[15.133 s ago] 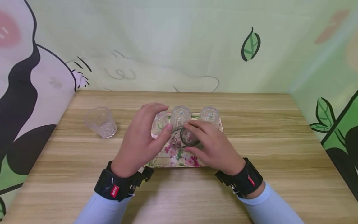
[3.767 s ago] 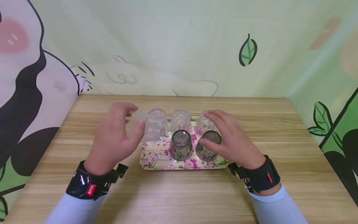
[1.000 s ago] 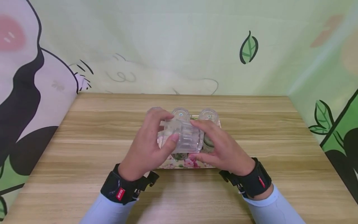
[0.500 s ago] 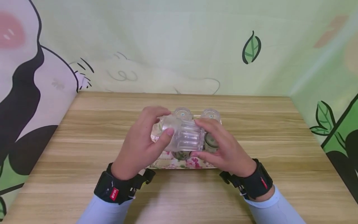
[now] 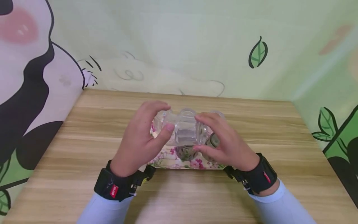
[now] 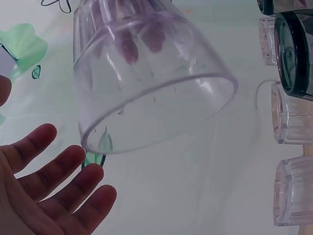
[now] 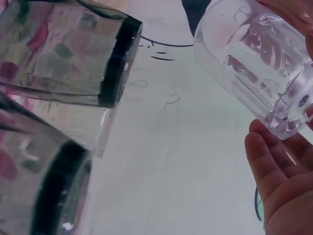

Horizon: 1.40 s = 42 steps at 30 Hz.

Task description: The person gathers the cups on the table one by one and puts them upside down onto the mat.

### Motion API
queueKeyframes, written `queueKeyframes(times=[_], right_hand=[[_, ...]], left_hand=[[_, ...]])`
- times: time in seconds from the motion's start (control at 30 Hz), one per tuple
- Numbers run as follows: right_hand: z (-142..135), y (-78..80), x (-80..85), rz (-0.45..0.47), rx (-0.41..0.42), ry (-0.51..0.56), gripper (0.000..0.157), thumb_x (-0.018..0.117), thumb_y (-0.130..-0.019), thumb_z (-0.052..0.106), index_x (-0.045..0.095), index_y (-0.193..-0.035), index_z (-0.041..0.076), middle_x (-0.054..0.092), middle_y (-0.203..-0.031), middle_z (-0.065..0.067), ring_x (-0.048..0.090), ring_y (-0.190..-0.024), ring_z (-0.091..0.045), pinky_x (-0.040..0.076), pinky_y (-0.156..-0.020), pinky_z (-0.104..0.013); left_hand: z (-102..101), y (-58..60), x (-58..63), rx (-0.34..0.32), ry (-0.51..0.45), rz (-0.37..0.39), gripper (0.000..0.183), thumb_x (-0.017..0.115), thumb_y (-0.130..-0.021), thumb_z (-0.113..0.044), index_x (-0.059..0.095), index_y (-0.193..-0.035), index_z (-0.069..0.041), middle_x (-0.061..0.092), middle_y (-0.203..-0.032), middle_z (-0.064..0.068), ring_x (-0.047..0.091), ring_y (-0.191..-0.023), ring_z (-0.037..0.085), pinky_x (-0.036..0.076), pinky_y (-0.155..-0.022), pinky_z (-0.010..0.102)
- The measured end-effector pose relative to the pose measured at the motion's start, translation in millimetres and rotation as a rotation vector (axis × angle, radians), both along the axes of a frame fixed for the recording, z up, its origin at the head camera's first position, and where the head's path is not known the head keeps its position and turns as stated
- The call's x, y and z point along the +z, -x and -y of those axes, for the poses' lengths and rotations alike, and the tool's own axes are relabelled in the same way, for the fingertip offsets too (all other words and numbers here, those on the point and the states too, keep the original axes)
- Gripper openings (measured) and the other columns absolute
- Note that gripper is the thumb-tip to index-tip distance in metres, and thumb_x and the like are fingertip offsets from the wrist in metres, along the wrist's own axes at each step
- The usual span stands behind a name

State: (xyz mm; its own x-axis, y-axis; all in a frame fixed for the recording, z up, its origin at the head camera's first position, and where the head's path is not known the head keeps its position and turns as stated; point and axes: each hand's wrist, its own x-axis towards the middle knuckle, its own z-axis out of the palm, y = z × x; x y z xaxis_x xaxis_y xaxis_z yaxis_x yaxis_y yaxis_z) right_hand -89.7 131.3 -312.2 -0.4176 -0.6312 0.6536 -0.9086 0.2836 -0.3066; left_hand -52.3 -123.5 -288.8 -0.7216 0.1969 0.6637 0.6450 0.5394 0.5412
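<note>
In the head view a clear faceted drinking glass [image 5: 186, 133] lies sideways in the air over the floral tray [image 5: 163, 161], rim towards the left. My right hand [image 5: 227, 141] grips its base between thumb and fingers. Around the rim end my left hand [image 5: 141, 138] is spread; in the left wrist view its fingers [image 6: 73, 183] are relaxed beside the rim, and contact is unclear. Two dark-tinted glasses stand upside down on the tray: one dark glass [image 5: 185, 152] below the held glass, another dark glass [image 5: 213, 140] partly behind my right hand.
Along the tray's back edge clear glasses stand upside down: a left one [image 5: 162, 115], a middle one [image 5: 188, 112] and a right one [image 5: 218, 113] mostly hidden. The wooden table [image 5: 89, 149] meets a printed backdrop [image 5: 173, 46] behind.
The clear glass was tilted on the table at the left, later in my left hand; now my right hand holds its base. The dark glass held earlier is out of my right hand.
</note>
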Motion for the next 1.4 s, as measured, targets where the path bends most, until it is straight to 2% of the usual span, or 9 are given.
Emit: queueKeyframes(times=[0.23,0.4,0.53,0.63,0.77,0.9,1.03,1.23,1.4], right_hand=[[10,7.0,8.4,-0.001,-0.022,-0.094,0.070,0.077,-0.088,0.036,0.051,-0.142,0.000,0.063,-0.134,-0.022,0.058,-0.124,-0.029,0.056,-0.100,-0.051],[22,11.2,13.3,0.025,-0.038,-0.202,0.072,0.080,-0.084,0.032,0.052,-0.143,0.003,0.061,-0.137,-0.020,0.056,-0.128,-0.029,0.053,-0.106,-0.052],[35,15.1,16.4,0.069,-0.029,-0.283,0.071,0.079,-0.085,0.034,0.050,-0.145,0.007,0.061,-0.138,-0.017,0.054,-0.130,-0.027,0.051,-0.110,-0.050],[43,17.1,18.3,0.116,-0.031,-0.349,0.070,0.075,-0.089,0.037,0.048,-0.147,0.011,0.060,-0.139,-0.014,0.053,-0.131,-0.025,0.050,-0.111,-0.049],[53,19.2,19.8,0.161,-0.025,-0.425,0.066,0.070,-0.093,0.040,0.046,-0.149,0.015,0.059,-0.139,-0.012,0.055,-0.127,-0.022,0.054,-0.106,-0.046],[62,21.0,19.2,0.185,-0.030,-0.495,0.060,0.069,-0.093,0.040,0.052,-0.142,0.012,0.060,-0.135,-0.012,0.056,-0.121,-0.022,0.056,-0.103,-0.044],[72,23.6,16.4,0.196,-0.040,-0.559,0.055,0.071,-0.091,0.039,0.058,-0.135,0.009,0.062,-0.132,-0.011,0.057,-0.119,-0.023,0.056,-0.103,-0.043],[82,26.7,13.3,0.192,-0.011,-0.566,0.061,0.075,-0.089,0.030,0.053,-0.142,0.008,0.062,-0.136,-0.013,0.058,-0.122,-0.024,0.055,-0.106,-0.044],[88,28.0,11.8,0.186,-0.022,-0.615,0.056,0.076,-0.088,0.030,0.057,-0.137,0.009,0.064,-0.131,-0.012,0.058,-0.119,-0.025,0.055,-0.105,-0.044]], left_hand=[[3,-2.8,5.2,0.011,0.017,-0.018,0.055,0.063,-0.092,-0.023,0.052,-0.142,-0.005,0.063,-0.133,0.021,0.055,-0.126,0.028,0.050,-0.106,0.057],[6,-4.4,7.1,0.018,0.009,-0.042,0.053,0.061,-0.093,-0.025,0.053,-0.142,-0.006,0.063,-0.134,0.021,0.055,-0.127,0.029,0.051,-0.105,0.057],[9,-5.3,8.6,0.028,0.001,-0.058,0.055,0.051,-0.100,-0.042,0.053,-0.141,-0.005,0.063,-0.134,0.022,0.055,-0.128,0.028,0.050,-0.107,0.057],[11,-5.7,10.1,0.032,-0.011,-0.068,0.059,0.047,-0.101,-0.049,0.054,-0.140,-0.005,0.063,-0.134,0.022,0.055,-0.128,0.029,0.049,-0.107,0.057],[13,-6.2,11.8,0.038,-0.027,-0.072,0.052,0.055,-0.096,-0.034,0.055,-0.139,-0.004,0.063,-0.134,0.022,0.054,-0.128,0.029,0.049,-0.107,0.057],[14,-6.1,12.4,0.047,-0.045,-0.074,0.049,0.061,-0.091,-0.023,0.057,-0.136,-0.004,0.063,-0.133,0.021,0.055,-0.127,0.030,0.050,-0.106,0.056],[14,-6.5,13.0,0.058,-0.045,-0.068,0.051,0.064,-0.090,-0.025,0.058,-0.135,-0.003,0.061,-0.134,0.022,0.054,-0.128,0.029,0.051,-0.105,0.056],[15,-7.3,14.8,0.069,-0.038,-0.068,0.054,0.065,-0.088,-0.028,0.058,-0.135,-0.002,0.061,-0.134,0.022,0.053,-0.129,0.029,0.051,-0.105,0.055],[16,-5.9,15.2,0.065,-0.059,-0.082,0.053,0.067,-0.086,-0.027,0.059,-0.133,-0.003,0.062,-0.132,0.022,0.055,-0.127,0.030,0.051,-0.105,0.056]])
